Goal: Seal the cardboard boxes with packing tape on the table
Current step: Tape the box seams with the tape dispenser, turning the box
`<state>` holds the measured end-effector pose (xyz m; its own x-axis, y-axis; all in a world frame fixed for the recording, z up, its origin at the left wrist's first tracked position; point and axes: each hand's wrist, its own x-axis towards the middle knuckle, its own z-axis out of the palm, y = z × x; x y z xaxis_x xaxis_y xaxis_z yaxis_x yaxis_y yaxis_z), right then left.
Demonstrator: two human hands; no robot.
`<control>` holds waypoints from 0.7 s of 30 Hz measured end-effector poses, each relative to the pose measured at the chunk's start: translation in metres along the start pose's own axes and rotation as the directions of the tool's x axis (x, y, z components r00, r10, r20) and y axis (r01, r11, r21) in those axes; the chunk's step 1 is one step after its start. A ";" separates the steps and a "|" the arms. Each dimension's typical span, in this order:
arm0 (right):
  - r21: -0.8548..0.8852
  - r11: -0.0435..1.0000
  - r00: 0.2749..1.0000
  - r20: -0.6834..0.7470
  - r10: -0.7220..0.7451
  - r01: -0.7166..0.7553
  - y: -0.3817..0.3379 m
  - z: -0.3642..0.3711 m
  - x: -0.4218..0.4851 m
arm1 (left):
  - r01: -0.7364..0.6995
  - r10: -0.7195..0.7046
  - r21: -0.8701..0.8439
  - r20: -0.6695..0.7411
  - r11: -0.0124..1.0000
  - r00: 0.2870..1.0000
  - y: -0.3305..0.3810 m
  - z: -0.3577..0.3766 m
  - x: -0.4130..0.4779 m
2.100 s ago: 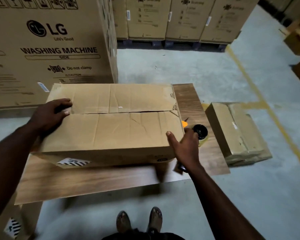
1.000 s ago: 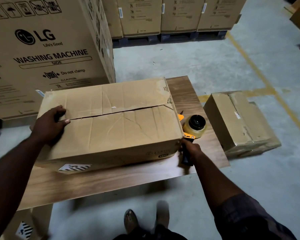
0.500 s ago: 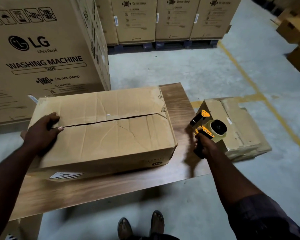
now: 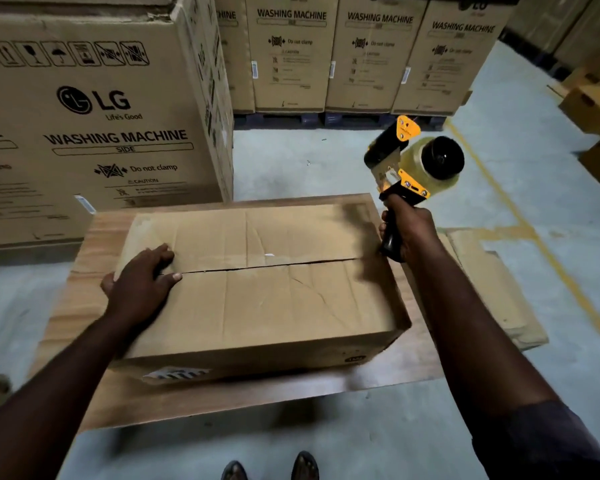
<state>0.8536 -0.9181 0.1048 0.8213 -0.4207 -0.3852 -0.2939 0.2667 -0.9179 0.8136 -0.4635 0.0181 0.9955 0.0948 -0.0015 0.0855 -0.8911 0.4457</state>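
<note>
Head: wooden table (image 4: 418, 355), warehouse floor (image 4: 499, 368)

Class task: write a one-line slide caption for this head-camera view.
Left hand presses the untaped box on the table while the right hand raises the tape gun.

Matt, creased cardboard box (image 4: 257, 299) lies on a grainy wooden tabletop (image 4: 222, 400); beside the box, the tape dispenser (image 4: 409, 164) shows glossy plastic and shiny clear tape.

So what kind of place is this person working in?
Most likely an appliance warehouse: tall washing machine cartons stand on dark pallets, and a yellow line is painted on the bare concrete floor.
</note>
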 end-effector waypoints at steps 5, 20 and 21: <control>-0.140 0.978 0.979 0.152 -0.133 0.155 -0.005 0.046 -0.050 | 0.018 -0.021 -0.055 -0.056 0.998 0.998 0.055 0.000 -0.026; -0.359 0.745 0.785 0.517 -0.342 0.562 0.063 0.104 -0.138 | 0.512 0.095 -0.654 0.562 -0.558 0.822 0.119 -0.043 -0.080; -0.349 0.744 0.778 0.520 -0.352 0.570 0.061 0.105 -0.139 | 0.503 0.102 -0.645 0.554 -0.575 0.826 0.113 -0.043 -0.082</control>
<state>0.7729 -0.7522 0.1121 0.9969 0.0302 0.0726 0.0786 -0.3441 -0.9356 0.7401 -0.5528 0.1074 0.8540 -0.2580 -0.4518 0.4254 0.8463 0.3207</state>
